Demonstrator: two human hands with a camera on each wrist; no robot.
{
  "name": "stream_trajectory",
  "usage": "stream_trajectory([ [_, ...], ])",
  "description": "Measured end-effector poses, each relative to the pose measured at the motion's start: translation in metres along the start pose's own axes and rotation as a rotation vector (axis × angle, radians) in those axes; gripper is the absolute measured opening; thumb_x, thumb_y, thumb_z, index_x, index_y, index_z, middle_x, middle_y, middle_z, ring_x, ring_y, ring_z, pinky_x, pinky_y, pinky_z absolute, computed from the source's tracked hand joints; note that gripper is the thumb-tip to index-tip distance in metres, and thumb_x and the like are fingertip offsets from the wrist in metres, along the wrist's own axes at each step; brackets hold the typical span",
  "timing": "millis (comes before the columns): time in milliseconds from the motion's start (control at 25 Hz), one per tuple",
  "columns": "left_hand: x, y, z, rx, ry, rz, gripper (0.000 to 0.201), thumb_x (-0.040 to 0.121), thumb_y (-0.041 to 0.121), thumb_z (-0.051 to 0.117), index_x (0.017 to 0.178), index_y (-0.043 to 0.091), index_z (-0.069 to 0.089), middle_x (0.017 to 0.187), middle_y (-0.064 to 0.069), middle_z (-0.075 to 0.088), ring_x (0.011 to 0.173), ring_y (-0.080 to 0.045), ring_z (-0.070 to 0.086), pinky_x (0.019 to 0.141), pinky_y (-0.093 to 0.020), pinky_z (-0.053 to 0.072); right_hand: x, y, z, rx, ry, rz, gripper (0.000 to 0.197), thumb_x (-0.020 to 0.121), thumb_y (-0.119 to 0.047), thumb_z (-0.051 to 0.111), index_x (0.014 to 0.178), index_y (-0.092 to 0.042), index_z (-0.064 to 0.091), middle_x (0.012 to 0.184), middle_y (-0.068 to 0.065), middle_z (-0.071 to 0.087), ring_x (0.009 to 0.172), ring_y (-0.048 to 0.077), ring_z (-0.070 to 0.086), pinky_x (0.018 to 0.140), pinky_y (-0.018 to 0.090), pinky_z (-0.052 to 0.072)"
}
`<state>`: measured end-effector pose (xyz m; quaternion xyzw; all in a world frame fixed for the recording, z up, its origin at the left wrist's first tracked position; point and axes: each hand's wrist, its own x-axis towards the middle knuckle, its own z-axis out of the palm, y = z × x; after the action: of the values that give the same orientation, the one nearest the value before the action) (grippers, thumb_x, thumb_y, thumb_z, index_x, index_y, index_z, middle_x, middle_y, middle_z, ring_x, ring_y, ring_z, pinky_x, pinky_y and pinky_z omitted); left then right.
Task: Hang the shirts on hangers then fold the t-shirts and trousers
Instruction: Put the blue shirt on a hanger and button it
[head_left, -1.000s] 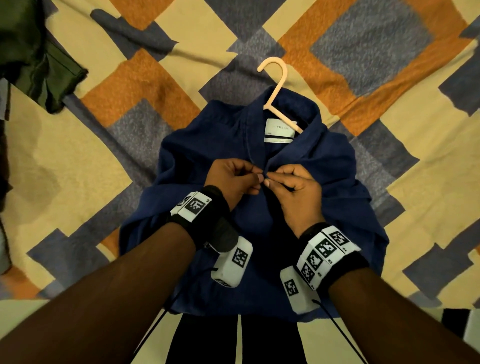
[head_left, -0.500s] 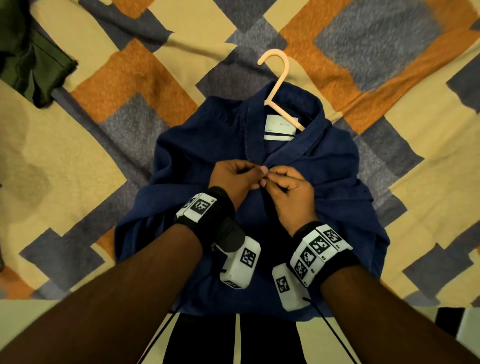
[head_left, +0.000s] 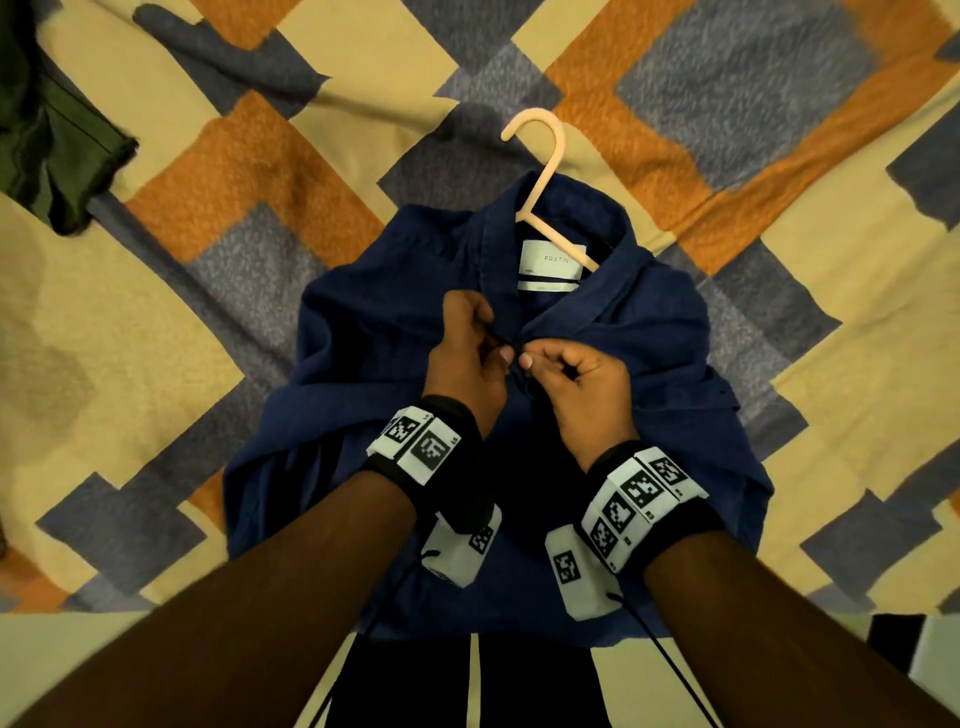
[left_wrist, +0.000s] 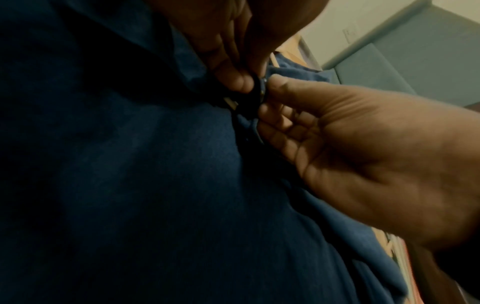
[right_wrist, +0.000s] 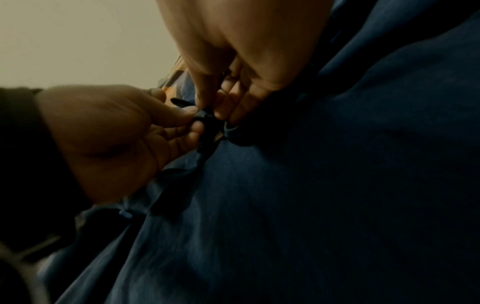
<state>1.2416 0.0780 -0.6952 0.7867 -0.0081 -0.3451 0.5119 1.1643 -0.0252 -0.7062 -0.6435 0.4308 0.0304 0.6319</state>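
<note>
Both hands have edged toward the collar: left hand (head_left: 467, 358) and right hand (head_left: 582, 384) pinch the placket edges of the navy shirt (head_left: 374, 374) mid-frame; beyond, its cream hanger (head_left: 545, 171) hook lies on the patchwork blanket (head_left: 104, 338), green garment (head_left: 47, 140) upper left

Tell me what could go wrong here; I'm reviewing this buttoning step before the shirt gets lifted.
1. The left hand and right hand both pinch the navy blue shirt at one button near the collar; a slip could leave the front open.
2. The cream plastic hanger sits crooked in the neck, so pulling on the front may work it off one shoulder.
</note>
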Motion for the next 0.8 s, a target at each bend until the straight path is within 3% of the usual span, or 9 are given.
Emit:
stream_trajectory([
  [160, 0.001, -0.008, -0.007, -0.075, -0.08, 0.042, 0.041, 0.086, -0.01, 0.051, 0.089, 0.027, 0.033, 0.074, -0.006, 0.05, 0.064, -0.016, 0.051, 0.068, -0.033, 0.049, 0.007, -0.013, -0.005, -0.086, -0.16, -0.036, 0.015, 0.09, -0.002, 0.061, 0.082, -0.014, 0.062, 0.073, -0.008, 0.06, 0.065, -0.004, 0.052, 0.069, 0.013, 0.044],
  [280, 0.001, -0.008, -0.014, -0.086, -0.133, 0.037, 0.039, 0.086, -0.007, 0.055, 0.086, 0.026, 0.034, 0.073, -0.008, 0.052, 0.063, -0.015, 0.052, 0.066, -0.026, 0.048, 0.012, -0.017, -0.009, -0.269, -0.339, -0.074, 0.017, 0.097, -0.007, 0.051, 0.082, -0.015, 0.051, 0.075, -0.008, 0.05, 0.066, -0.003, 0.045, 0.067, 0.011, 0.038],
  [360, 0.001, -0.006, -0.018, -0.005, -0.151, 0.031, 0.035, 0.086, 0.0, 0.062, 0.085, 0.026, 0.038, 0.072, -0.001, 0.053, 0.062, -0.009, 0.053, 0.067, -0.019, 0.046, 0.011, -0.016, -0.013, -0.38, -0.378, -0.119, 0.012, 0.098, -0.009, 0.048, 0.087, -0.011, 0.05, 0.081, -0.008, 0.049, 0.072, -0.001, 0.046, 0.071, 0.012, 0.038],
  [440, -0.001, -0.007, -0.027, 0.239, -0.184, 0.094, 0.022, 0.085, 0.014, 0.067, 0.088, 0.019, 0.046, 0.074, 0.002, 0.054, 0.066, -0.01, 0.053, 0.066, -0.018, 0.044, 0.006, -0.017, -0.023, -0.453, -0.364, -0.164, 0.008, 0.097, -0.014, 0.053, 0.092, -0.007, 0.054, 0.086, -0.001, 0.054, 0.078, 0.006, 0.05, 0.075, 0.019, 0.04],
  [480, -0.003, -0.01, -0.036, 0.447, -0.199, 0.199, 0.016, 0.084, 0.022, 0.066, 0.088, 0.016, 0.052, 0.076, -0.002, 0.057, 0.068, -0.017, 0.055, 0.067, -0.026, 0.045, 0.002, -0.018, -0.03, -0.54, -0.353, -0.216, 0.012, 0.094, -0.02, 0.058, 0.096, -0.008, 0.057, 0.09, 0.001, 0.056, 0.081, 0.01, 0.052, 0.076, 0.025, 0.042],
  [560, -0.012, -0.023, -0.053, 0.917, -0.25, 0.432, 0.026, 0.074, 0.033, 0.07, 0.088, 0.012, 0.062, 0.079, -0.009, 0.061, 0.068, -0.032, 0.057, 0.062, -0.036, 0.046, -0.006, -0.019, -0.045, -0.871, -0.386, -0.297, 0.027, 0.087, -0.035, 0.066, 0.103, -0.014, 0.06, 0.097, 0.003, 0.06, 0.087, 0.019, 0.055, 0.078, 0.034, 0.041],
  [600, -0.02, -0.031, -0.06, 1.082, -0.273, 0.453, 0.034, 0.065, 0.033, 0.078, 0.089, 0.013, 0.065, 0.081, -0.01, 0.062, 0.066, -0.033, 0.058, 0.059, -0.037, 0.047, -0.011, -0.02, -0.052, -1.067, -0.434, -0.281, 0.028, 0.088, -0.038, 0.065, 0.104, -0.016, 0.06, 0.102, 0.004, 0.061, 0.093, 0.023, 0.056, 0.082, 0.036, 0.04],
  [680, -0.032, -0.04, -0.072, 1.222, -0.314, 0.429, 0.051, 0.053, 0.029, 0.087, 0.098, 0.014, 0.068, 0.091, -0.011, 0.064, 0.069, -0.034, 0.06, 0.058, -0.037, 0.048, -0.017, -0.027, -0.059, -1.33, -0.524, -0.14, 0.02, 0.095, -0.031, 0.054, 0.105, -0.015, 0.059, 0.112, 0.005, 0.061, 0.105, 0.027, 0.055, 0.088, 0.035, 0.038],
  [800, -0.035, -0.026, -0.075, 1.15, -0.388, 0.13, 0.055, 0.079, 0.028, 0.072, 0.128, 0.018, 0.05, 0.12, -0.011, 0.056, 0.099, -0.036, 0.058, 0.08, -0.043, 0.048, -0.014, -0.046, -0.044, -1.221, -0.376, 0.095, 0.016, 0.098, -0.017, 0.044, 0.107, -0.009, 0.055, 0.115, 0.014, 0.06, 0.104, 0.033, 0.057, 0.085, 0.038, 0.045],
])
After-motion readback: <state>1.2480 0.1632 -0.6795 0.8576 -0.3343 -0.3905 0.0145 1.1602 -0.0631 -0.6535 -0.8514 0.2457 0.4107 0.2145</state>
